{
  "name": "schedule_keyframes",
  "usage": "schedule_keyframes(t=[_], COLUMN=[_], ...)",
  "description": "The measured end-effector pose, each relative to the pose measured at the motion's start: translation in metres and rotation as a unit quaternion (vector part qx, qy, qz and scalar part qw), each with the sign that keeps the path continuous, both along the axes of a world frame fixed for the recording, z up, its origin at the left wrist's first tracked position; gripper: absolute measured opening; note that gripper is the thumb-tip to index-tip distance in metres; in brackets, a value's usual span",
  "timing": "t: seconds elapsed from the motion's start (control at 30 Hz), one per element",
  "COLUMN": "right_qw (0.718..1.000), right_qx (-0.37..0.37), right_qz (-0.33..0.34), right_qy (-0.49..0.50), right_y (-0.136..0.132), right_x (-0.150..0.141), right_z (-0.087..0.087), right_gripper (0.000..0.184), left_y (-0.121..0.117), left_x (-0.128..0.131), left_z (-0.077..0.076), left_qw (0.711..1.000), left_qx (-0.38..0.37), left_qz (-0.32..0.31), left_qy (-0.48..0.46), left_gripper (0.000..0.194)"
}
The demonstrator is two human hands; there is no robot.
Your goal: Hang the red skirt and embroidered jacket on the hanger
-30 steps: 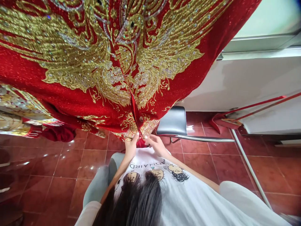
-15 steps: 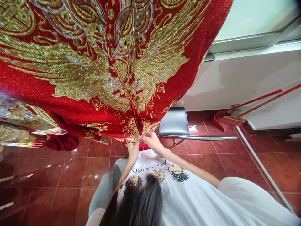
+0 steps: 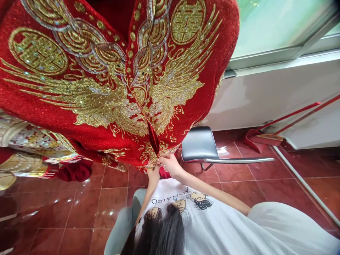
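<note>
A red jacket [image 3: 127, 150] with gold phoenix embroidery fills the upper part of the view. Its front edges part in a narrow slit low down. At the bottom of that slit, my right hand [image 3: 170, 164] is closed, with thumb and fingers pinching the jacket's front edge. My left hand [image 3: 153, 173] meets it from the left, close against the same edge. Its fingers are partly hidden by the embroidered hem, but its thumb presses on the cloth near my right fingertips. Whatever small fastening may lie between the fingers cannot be made out.
A black-seated chair [image 3: 199, 143] stands just right of the jacket. Farther right, a red dustpan [image 3: 255, 139] with long handles leans by the white wall [image 3: 265, 95] under a window. More embroidered garments [image 3: 39, 141] hang at left above red floor tiles [image 3: 111, 198].
The view has shifted, so the jacket's neck opening and round gold emblems now show more fully. Both hands stay together at the bottom of the front slit.
</note>
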State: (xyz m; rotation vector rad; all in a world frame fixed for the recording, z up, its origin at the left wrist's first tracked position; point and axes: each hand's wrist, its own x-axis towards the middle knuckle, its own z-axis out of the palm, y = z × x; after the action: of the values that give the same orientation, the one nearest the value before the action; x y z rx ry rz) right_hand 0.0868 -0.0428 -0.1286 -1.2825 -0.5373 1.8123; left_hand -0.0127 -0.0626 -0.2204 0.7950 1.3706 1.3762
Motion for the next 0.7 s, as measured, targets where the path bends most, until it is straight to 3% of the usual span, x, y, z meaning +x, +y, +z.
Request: schedule_keyframes(t=[0.3, 0.53, 0.7], right_qw=[0.993, 0.997, 0.998], right_qx=[-0.039, -0.055, -0.028], right_qz=[0.097, 0.044, 0.010], right_qy=[0.051, 0.041, 0.051], right_y=[-0.003, -0.001, 0.010], right_x=[0.021, 0.012, 0.004], right_z=[-0.016, -0.010, 0.015], right_gripper=[0.014, 0.010, 0.018], left_y=[-0.006, -0.001, -0.003], left_x=[-0.001, 0.005, 0.007], left_z=[-0.016, -0.009, -0.001], left_qw=[1.000, 0.999, 0.999], left_qx=[-0.012, 0.010, 0.014], left_qz=[0.010, 0.035, 0.048], left_qy=[-0.007, 0.010, 0.003], left_gripper=[0.036, 0.037, 0.044])
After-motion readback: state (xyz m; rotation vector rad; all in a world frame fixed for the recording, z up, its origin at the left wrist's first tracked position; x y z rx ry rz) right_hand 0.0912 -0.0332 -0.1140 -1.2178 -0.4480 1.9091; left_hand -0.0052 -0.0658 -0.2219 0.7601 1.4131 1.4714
